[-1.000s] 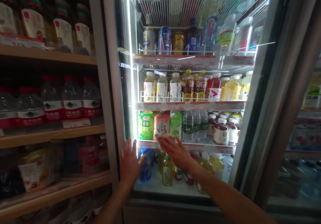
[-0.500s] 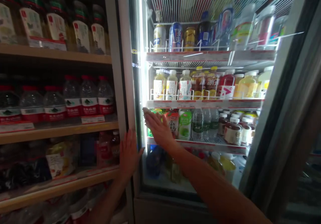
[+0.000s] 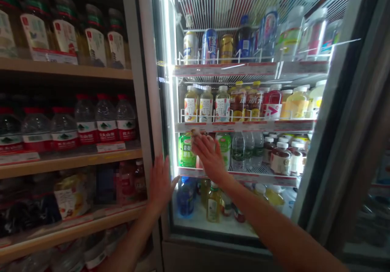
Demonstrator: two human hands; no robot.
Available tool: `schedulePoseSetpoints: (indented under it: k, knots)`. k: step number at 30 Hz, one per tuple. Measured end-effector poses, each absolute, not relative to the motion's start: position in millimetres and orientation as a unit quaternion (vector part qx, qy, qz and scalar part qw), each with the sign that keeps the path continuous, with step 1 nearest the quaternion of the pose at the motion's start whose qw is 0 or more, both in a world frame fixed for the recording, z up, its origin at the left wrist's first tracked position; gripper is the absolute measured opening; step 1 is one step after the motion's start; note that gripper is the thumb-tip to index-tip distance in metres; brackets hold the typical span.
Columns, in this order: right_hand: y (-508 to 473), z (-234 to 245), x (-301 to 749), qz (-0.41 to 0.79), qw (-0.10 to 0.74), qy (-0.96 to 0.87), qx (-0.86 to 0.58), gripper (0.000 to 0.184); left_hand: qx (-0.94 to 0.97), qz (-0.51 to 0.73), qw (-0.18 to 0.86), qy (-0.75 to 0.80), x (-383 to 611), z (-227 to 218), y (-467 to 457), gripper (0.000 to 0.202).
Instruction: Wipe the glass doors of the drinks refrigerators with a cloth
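Observation:
My left hand (image 3: 160, 180) lies open, fingers spread upward, against the left frame (image 3: 154, 117) of a lit drinks fridge. My right hand (image 3: 210, 152) is pressed flat to the fridge's glass door (image 3: 210, 231). Under its fingertips shows the pale edge of a cloth (image 3: 194, 135); the palm hides most of it. Behind the glass near this hand stand a green-labelled bottle (image 3: 186, 152), another green bottle (image 3: 225, 146) and clear water bottles (image 3: 238, 152). The right hand partly covers a bottle between the green ones.
Wooden shelves (image 3: 70, 160) on the left carry red-capped water bottles (image 3: 85, 119) and larger tea bottles (image 3: 65, 30). Bottles and cans fill the fridge shelves (image 3: 250, 126). A dark vertical frame (image 3: 344, 142) borders the fridge on the right.
My right hand has slid right across the glass with the cloth, uncovering the green-labelled bottle at the left. My left hand stays at the frame. The view has shifted slightly.

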State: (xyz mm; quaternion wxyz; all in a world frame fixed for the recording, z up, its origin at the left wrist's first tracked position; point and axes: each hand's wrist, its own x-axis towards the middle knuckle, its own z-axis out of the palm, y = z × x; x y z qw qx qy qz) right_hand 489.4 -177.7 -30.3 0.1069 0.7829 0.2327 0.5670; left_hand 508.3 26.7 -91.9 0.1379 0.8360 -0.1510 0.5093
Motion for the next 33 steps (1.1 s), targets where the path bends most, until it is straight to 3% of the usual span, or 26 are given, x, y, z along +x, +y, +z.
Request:
schedulePoseSetpoints:
  k: [4, 10, 16, 21, 25, 29, 33]
  knots:
    - [-217.4, -55.0, 468.6, 0.532, 0.184, 0.299, 0.771, 0.05, 0.823, 0.517, 0.143, -0.186, 507.1, -74.1, 2.3, 0.075]
    - [-257.1, -23.4, 457.3, 0.611, 0.101, 0.133, 0.774, 0.052, 0.807, 0.521, 0.163, -0.223, 497.8, -53.6, -40.2, 0.075]
    - [-283.0, -49.0, 442.8, 0.558, 0.157, 0.187, 0.793, 0.051, 0.792, 0.524, 0.164, -0.268, 489.2, -41.4, -73.8, 0.077]
    - [-301.9, -14.4, 442.5, 0.637, 0.104, 0.083, 0.759, 0.053, 0.78, 0.538, 0.165, -0.273, 488.8, -35.2, -91.2, 0.076]
    - [-299.9, -17.4, 441.0, 0.615, 0.117, 0.118, 0.771, 0.056, 0.775, 0.543, 0.165, -0.279, 489.4, -28.6, -105.9, 0.073]
    - [-288.5, -38.7, 444.4, 0.598, 0.148, 0.164, 0.77, 0.045, 0.76, 0.557, 0.162, -0.294, 490.7, -18.6, -118.1, 0.069]
    - [-319.4, -23.7, 441.5, 0.63, 0.157, 0.133, 0.749, 0.041, 0.755, 0.57, 0.166, -0.278, 493.4, -9.7, -123.6, 0.069]
